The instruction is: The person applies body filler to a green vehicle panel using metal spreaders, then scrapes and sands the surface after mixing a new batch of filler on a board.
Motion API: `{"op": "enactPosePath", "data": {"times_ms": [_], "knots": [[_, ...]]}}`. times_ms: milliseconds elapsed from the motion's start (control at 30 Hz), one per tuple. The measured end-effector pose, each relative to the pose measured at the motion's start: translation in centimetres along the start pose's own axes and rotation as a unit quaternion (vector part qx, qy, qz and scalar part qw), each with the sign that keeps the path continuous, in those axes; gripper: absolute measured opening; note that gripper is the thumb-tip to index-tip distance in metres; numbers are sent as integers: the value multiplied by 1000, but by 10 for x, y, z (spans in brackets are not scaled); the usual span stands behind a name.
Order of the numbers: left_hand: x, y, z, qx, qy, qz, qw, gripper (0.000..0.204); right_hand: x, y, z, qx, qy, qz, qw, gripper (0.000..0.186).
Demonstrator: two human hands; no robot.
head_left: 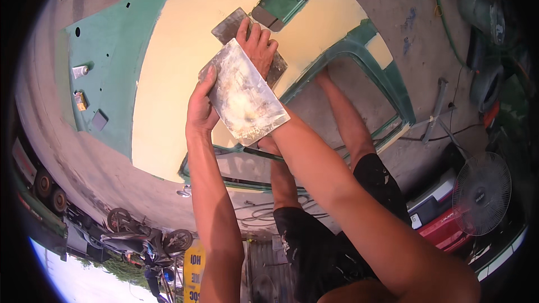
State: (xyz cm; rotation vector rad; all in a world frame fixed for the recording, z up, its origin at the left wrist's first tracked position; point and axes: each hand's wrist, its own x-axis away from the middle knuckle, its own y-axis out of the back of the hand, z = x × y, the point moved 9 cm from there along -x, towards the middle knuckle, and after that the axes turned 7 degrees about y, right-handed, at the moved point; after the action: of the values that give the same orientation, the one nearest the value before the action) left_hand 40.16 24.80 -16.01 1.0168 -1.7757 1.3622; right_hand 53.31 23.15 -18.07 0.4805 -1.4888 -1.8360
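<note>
A flat rectangular board (247, 92), pale and smeared with cream and brownish paste, is gripped along its left edge by my left hand (203, 104), thumb on top. It covers part of my right wrist. Just beyond it, my right hand (258, 47) is closed over a thin, wide, dark grey spreader-like plate (229, 25), fingers on its upper face. How the thumb holds it is hidden. That plate is over a large vehicle panel (168, 78) coated cream-yellow with green borders; whether they touch I cannot tell. A dark-rimmed rectangular recess (285, 1) is just above it.
A green window frame (359, 45) surrounds an opening, with my legs beyond it. A tube (80, 71), a small yellow box (80, 101) and a grey block (100, 119) lie on the green part. A fan (482, 193) stands right; motorbikes (146, 238) are lower left.
</note>
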Motion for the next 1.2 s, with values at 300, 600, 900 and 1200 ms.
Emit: {"op": "enactPosePath", "data": {"times_ms": [300,600,900,1200], "knots": [[14,-6,2,-6,10,-26,1000,46,6,19,-10,-67,20,26,997,50],[-17,11,-4,-16,41,4,999,46,-9,-5,-1,52,-38,-22,998,48],[7,8,11,38,24,8,999,46,4,18,-7,-19,19,49,998,49],[-7,6,49,125,32,51,990,43,11,5,-9,96,171,-7,981,51]]}}
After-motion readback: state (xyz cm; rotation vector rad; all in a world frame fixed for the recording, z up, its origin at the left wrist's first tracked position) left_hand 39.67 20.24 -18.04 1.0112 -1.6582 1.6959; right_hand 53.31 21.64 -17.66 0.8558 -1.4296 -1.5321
